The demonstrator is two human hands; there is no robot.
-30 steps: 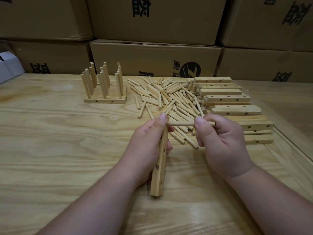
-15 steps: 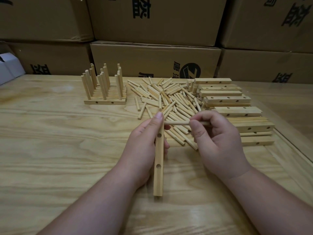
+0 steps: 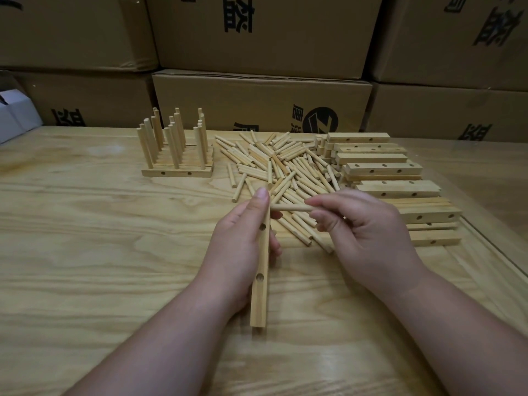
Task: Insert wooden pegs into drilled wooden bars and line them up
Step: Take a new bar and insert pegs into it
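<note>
Bar in hand: a drilled wooden bar (image 3: 261,270) stands on end on the table (image 3: 85,252), leaning slightly; two holes show on the face toward the camera.
Left hand: the left hand (image 3: 243,247) grips the bar from its left side, fingers curled round it, thumb lying up along its edge to the top.
Peg: one wooden peg (image 3: 291,208) lies level, its left end touching the bar's right side near the top.
Right hand: the right hand (image 3: 363,232), right of the bar, pinches the peg's other end between curled fingers and thumb.
Loose pegs: a scattered pile of pegs (image 3: 285,170) lies on the table just behind the bar.
Undone bars: a stack of drilled bars (image 3: 383,172) sits behind and to the right of the bar, touching the pile.
Finished bars: pegged bars in a row (image 3: 177,150), pegs upright, stand behind and to the left of the bar.
Backdrop: cardboard boxes (image 3: 257,101) are stacked well behind the bar, past the table's far edge.
</note>
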